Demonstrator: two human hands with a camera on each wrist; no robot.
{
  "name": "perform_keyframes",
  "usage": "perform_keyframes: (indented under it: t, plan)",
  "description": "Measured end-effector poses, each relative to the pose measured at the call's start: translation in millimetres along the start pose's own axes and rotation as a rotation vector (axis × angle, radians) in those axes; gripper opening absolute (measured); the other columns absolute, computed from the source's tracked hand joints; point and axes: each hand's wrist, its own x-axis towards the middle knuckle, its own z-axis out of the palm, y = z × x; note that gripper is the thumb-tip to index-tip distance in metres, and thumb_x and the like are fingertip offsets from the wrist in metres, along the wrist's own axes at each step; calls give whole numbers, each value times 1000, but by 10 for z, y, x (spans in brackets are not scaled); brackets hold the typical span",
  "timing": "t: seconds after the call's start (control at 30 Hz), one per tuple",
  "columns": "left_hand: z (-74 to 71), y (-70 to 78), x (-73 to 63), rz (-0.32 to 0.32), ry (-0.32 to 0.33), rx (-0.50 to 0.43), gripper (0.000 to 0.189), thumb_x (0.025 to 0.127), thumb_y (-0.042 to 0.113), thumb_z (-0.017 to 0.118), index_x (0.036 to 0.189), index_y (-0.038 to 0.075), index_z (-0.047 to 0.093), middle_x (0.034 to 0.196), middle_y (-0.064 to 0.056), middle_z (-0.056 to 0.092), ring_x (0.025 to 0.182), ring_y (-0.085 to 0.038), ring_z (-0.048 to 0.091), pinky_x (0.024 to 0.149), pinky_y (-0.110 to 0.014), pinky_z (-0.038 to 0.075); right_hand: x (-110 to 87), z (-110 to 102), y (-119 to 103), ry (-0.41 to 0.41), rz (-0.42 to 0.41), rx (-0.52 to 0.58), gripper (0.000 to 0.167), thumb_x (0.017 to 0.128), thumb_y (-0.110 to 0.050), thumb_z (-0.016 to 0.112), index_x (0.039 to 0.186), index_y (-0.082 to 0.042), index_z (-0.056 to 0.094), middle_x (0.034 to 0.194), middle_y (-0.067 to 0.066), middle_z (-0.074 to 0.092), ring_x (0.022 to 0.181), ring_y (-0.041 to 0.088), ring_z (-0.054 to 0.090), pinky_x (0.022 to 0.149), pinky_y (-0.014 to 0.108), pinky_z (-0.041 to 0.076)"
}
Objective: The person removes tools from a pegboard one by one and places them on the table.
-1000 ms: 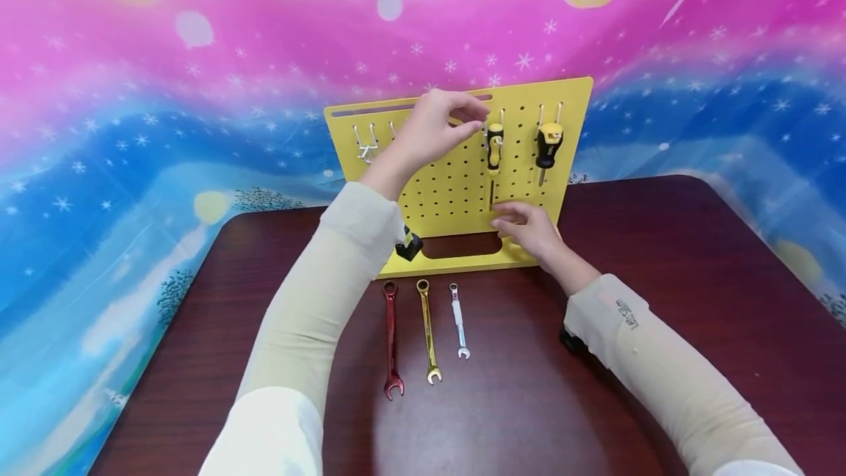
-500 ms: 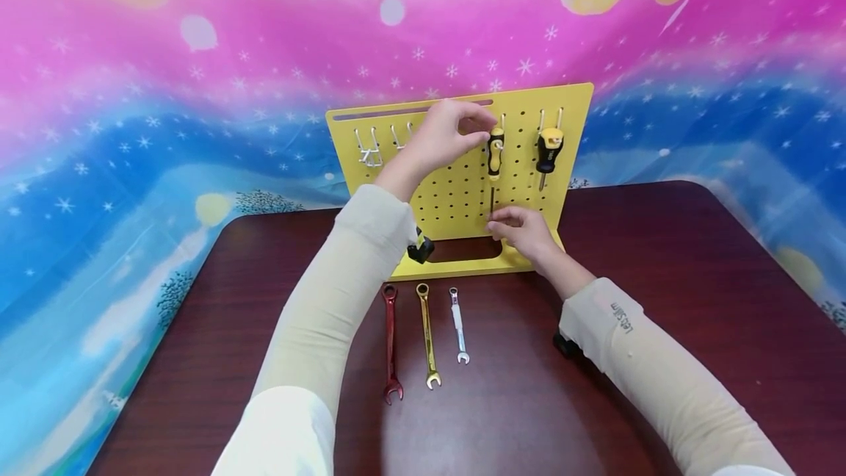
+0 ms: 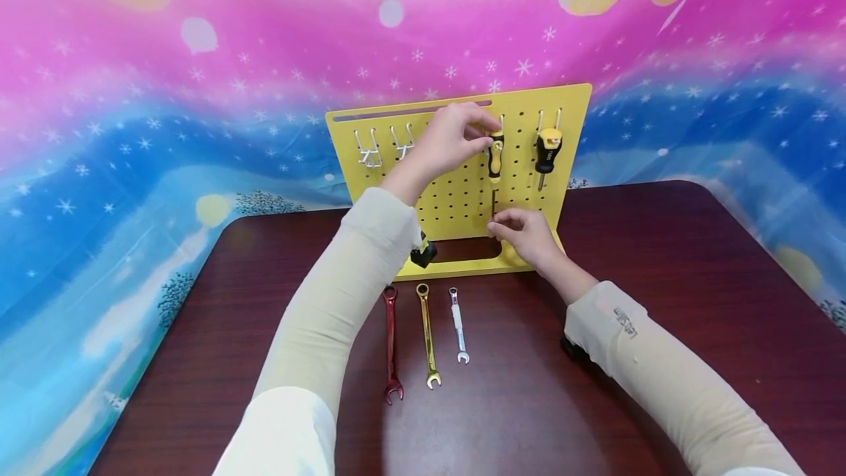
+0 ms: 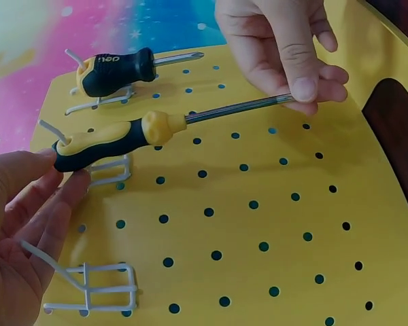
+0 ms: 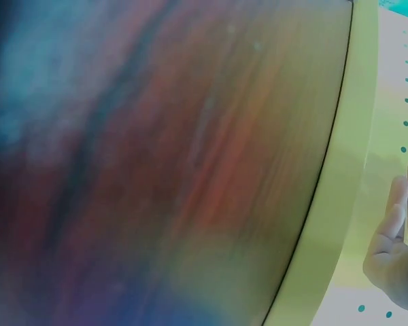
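In the head view, a yellow board (image 3: 449, 200) with lots of little holes stands on a brown table (image 3: 667, 263). The long screwdriver (image 3: 496, 160) hangs point down on the front of the board. The left hand (image 3: 456, 139) is up at the top of its black and yellow handle, and the right hand (image 3: 525, 235) is down low by its tip. The two hands are apart from each other. To the right hangs a short screwdriver (image 3: 548, 150), and to the left are white hooks (image 3: 369, 158). In front of the board, a red wrench (image 3: 391, 340), a gold wrench (image 3: 427, 333) and a silver wrench (image 3: 458, 325) lie in a row. Behind it all is a pink and blue cloth (image 3: 423, 35) with snowflakes. In the left wrist view, the left thumb and a finger pinch the end of the handle, and a hook tip pokes out there. The right thumb and a finger pinch the metal rod at its far end. In the right wrist view, most of it is too blurry to tell, but a few fingers (image 5: 394, 221) show by the board; I cannot tell what they touch there.
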Motion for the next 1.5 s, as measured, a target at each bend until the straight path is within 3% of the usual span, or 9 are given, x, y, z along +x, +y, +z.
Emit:
perform_keyframes:
  t: [0.2,0.43,0.77,1.07,1.27,1.5]
  plan:
    - [53,25,7,-15,-2,1,32,96,15,66,128,15,66,146,2,52,112,-13,65,91,-20,54,-72,-59,-24,9,-44,-67,19,95,-18,69,105,-2,75,92,16,76,81,14,66,75,26,50]
    - [77,21,0,11,12,7,34,95,14,67,129,13,65,132,0,63,109,-13,66,90,-19,54,-128,-85,-34,11,-100,-84,19,94,-17,70,103,-2,76,88,15,76,78,11,64,71,23,49]
    - [98,-5,1,13,4,-48,37,95,15,67,132,14,62,134,0,64,109,-15,67,91,-21,55,-187,-102,-61,-5,-136,-76,21,94,-17,70,103,1,75,89,14,76,86,17,64,78,32,49]
    - [76,21,-48,39,-10,-53,37,94,16,69,130,12,64,134,-1,64,108,-15,67,89,-21,55,-285,-127,-117,-33,-143,-94,15,92,-16,72,100,-4,75,87,9,76,82,12,64,69,24,50]
    - [61,47,-83,47,-17,-57,37,94,16,69,130,12,64,135,-1,64,109,-15,66,89,-21,55,-356,-140,-142,-49,-183,-104,10,91,-13,73,98,-6,74,89,8,74,85,14,63,72,29,50]
    - [39,61,-128,59,-13,-62,37,94,17,69,131,11,64,135,-2,64,108,-15,67,88,-21,55,-431,-165,-172,-57,-226,-132,11,92,-12,72,99,-4,73,92,9,73,86,9,62,71,31,54]
